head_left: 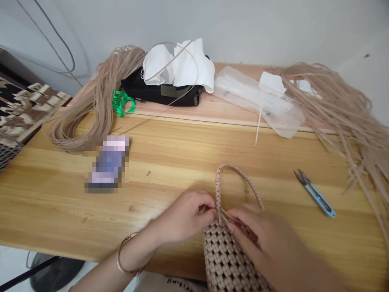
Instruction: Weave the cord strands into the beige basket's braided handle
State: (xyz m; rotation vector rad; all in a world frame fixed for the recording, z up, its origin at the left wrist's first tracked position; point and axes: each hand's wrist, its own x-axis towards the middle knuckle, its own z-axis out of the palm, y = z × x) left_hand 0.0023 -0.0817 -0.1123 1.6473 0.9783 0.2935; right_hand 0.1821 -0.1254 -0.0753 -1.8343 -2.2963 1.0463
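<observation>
A woven rattan handbag (225, 259) stands at the near edge of the wooden table (60, 194), with a braided handle (235, 178) arching up from it. My left hand (182, 215) pinches thin rattan strands (226, 215) where the handle meets the bag's rim. My right hand (261, 247) lies over the bag's upper side, its fingertips on the same strands. Part of the bag's body is hidden behind this hand. A metal bangle (127, 253) circles my left wrist.
Blue-handled thread snips (316, 194) lie to the right. Loose rattan bundles (88, 97) (340, 109) spread across the far table. A pixelated phone (107, 164), black bag (161, 87), white tissue (179, 65), plastic sleeve (258, 101) and green ribbon (123, 101) sit beyond.
</observation>
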